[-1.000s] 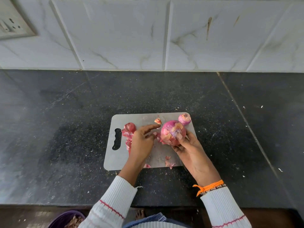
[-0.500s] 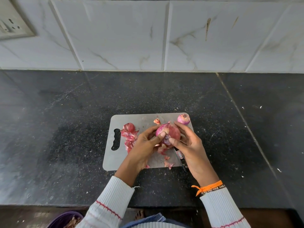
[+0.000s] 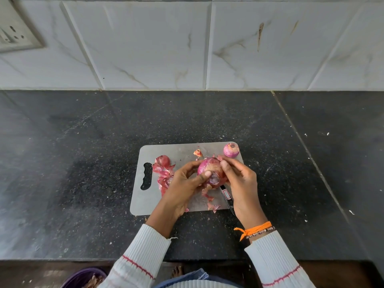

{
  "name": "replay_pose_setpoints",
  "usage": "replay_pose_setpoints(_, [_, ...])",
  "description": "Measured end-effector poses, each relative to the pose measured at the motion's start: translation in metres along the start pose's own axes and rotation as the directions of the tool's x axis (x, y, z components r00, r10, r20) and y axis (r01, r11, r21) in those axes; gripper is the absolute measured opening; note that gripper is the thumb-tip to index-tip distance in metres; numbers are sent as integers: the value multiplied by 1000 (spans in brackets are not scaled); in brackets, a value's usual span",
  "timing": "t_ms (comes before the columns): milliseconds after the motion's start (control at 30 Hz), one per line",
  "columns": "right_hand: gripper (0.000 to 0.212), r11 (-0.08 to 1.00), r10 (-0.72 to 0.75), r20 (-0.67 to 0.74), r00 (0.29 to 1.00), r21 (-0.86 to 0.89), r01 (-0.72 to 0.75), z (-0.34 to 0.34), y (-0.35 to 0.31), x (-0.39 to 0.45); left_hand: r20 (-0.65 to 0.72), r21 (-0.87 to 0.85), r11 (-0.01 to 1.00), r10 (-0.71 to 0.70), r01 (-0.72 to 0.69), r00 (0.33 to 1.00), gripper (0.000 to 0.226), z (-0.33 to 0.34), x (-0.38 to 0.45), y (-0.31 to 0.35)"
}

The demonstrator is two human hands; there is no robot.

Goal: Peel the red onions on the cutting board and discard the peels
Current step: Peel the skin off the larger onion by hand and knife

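Two hands meet over a grey cutting board (image 3: 166, 151) that lies on the dark speckled counter (image 3: 83, 163), near its front edge. Between them is a red onion (image 3: 208, 166), raised just above the middle of the board. The left hand (image 3: 184, 185) cups it from the left, its grip clenched on the onion, with the thumb pressed against the cut end that faces the camera. The right hand (image 3: 241, 179) closes on it from the right, fingertips pinching at the top of the onion where dry skin is lifting (whether they hold the onion itself or only a flap of skin cannot be told).

A smaller onion (image 3: 231, 150) sits at the board's far right corner, well apart from the hands. A heap of red peels (image 3: 163, 168) lies on the board's left part, just beside the handle slot. Smaller scraps (image 3: 213, 207) lie near the board's front edge, and one piece (image 3: 198, 153) lies near its far edge. A knife (image 3: 226, 196) rests on the board's right part, partly hidden under the right hand, its end reaching past the front edge.

An orange thread (image 3: 254, 229) is tied around the right wrist. At the bottom of the view, below the counter's front edge, a purple bin (image 3: 83, 276) shows with peels inside.
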State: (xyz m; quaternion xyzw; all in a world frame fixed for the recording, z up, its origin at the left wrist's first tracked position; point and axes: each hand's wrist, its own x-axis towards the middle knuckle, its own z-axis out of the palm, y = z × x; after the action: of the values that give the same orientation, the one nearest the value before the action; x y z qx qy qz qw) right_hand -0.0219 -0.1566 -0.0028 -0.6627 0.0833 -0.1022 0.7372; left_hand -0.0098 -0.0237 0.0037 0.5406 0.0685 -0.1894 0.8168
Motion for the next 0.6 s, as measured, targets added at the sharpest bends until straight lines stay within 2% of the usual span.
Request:
replay_pose_setpoints(100, [30, 998, -49, -65, 997, -40, 46, 1, -2, 1, 19, -21, 1000, -21, 22, 1000, 40, -1, 1, 0])
replay_pose_setpoints(367, [18, 967, -125, -126, 984, -237, 93, -4, 4, 3, 80, -73, 991, -102, 108, 992, 38, -4, -1, 2])
replay_pose_setpoints(500, [15, 976, -62, -151, 987, -218, 28, -7, 7, 6, 109, -152, 979, -117, 133, 987, 44, -7, -3, 3])
replay_pose_setpoints(600, [10, 964, -24, -128, 991, -265, -11, -7, 10, 5, 99, -255, 956, -122, 144, 988, 33, -9, -3, 5])
